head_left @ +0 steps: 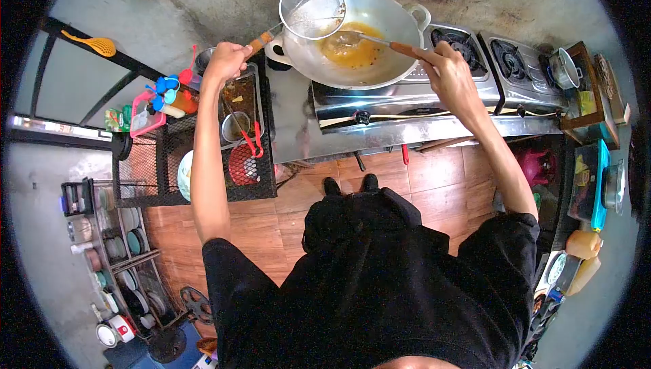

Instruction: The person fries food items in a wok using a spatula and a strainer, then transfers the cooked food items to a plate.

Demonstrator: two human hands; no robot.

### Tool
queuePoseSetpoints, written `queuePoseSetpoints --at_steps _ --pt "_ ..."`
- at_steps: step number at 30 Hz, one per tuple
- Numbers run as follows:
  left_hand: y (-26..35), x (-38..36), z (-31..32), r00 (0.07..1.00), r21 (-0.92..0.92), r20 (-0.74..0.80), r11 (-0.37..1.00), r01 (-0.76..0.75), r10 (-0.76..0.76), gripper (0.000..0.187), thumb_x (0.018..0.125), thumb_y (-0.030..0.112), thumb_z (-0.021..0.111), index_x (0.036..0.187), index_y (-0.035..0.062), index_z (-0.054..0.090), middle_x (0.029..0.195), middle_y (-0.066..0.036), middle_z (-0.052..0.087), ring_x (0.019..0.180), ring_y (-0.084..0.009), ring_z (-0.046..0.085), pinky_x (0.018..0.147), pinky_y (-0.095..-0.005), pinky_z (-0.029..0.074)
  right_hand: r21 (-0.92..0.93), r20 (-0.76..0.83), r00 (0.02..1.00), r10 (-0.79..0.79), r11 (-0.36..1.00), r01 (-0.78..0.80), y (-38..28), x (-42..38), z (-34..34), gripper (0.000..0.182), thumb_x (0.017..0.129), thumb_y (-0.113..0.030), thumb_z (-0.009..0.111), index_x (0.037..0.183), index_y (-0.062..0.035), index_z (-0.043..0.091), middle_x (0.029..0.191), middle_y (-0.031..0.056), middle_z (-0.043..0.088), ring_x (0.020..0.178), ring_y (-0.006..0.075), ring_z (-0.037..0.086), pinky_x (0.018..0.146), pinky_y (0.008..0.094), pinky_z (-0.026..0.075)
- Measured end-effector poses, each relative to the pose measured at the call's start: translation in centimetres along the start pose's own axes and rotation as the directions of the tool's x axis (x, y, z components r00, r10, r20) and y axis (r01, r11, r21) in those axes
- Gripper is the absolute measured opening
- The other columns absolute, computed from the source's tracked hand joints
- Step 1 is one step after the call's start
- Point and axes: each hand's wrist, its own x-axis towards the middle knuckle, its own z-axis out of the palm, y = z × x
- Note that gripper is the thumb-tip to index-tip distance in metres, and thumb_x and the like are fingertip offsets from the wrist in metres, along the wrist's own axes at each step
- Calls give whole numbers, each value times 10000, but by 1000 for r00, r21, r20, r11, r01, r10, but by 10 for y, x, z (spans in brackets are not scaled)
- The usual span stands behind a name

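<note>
My left hand (227, 64) is closed around the wooden handle of a round wire-mesh strainer (312, 7). The strainer is over the left rim of a large metal wok (395, 18), with a few dark bits on its mesh. Yellowish-brown oil (364, 56) with small specks lies in the wok's bottom. On the right, my right hand (453, 79) grips a wooden-handled metal spatula (403, 49), whose head reaches into the oil. The exact shape of that head is hard to make out.
Under the wok is a gas stove (339, 103), with a second burner (512, 59) to its right. A black mesh rack (142, 166) stands left, bearing red-handled tongs (255, 142), bottles and a pink basket (144, 115). A small pot (564, 69) sits far right.
</note>
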Motion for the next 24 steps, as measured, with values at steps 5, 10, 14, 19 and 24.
queuePoseSetpoints --at_steps 5,10,14,19,24 --pt "0 -2 -6 1000 -43 7 999 13 -13 267 918 265 546 782 41 599 546 18 478 407 -35 354 360 -210 252 44 66 993 102 994 -105 5 7 -32 242 817 -71 620 1053 -35 657 733 151 505 659 295 529 616 383 427" --pt "1 -4 -7 1000 -54 -26 999 -8 6 313 901 250 564 695 15 581 547 -6 498 398 -59 363 367 -248 269 54 142 967 212 974 -222 31 7 -52 236 850 -118 622 1051 3 647 771 174 611 685 238 613 649 334 471" --pt "1 -5 -8 1000 -41 -17 999 8 -9 292 906 271 562 747 27 590 554 2 494 404 -48 365 365 -227 264 91 141 962 234 964 -248 53 16 -65 259 884 -194 597 1017 21 653 725 160 650 671 179 623 620 318 477" --pt "-1 -3 -9 999 -14 -29 1000 21 -21 286 906 289 567 856 15 632 552 14 488 413 -42 376 364 -212 262 -32 308 899 313 947 -318 78 47 -76 296 874 -246 569 864 33 669 592 97 548 546 154 505 527 322 404" --pt "9 -7 -11 1000 -30 -17 999 16 -17 280 902 279 572 850 10 632 543 11 482 401 -45 359 365 -223 253 56 499 826 262 941 -332 123 77 -60 321 882 -260 550 744 -2 683 492 3 464 428 73 414 371 260 289"
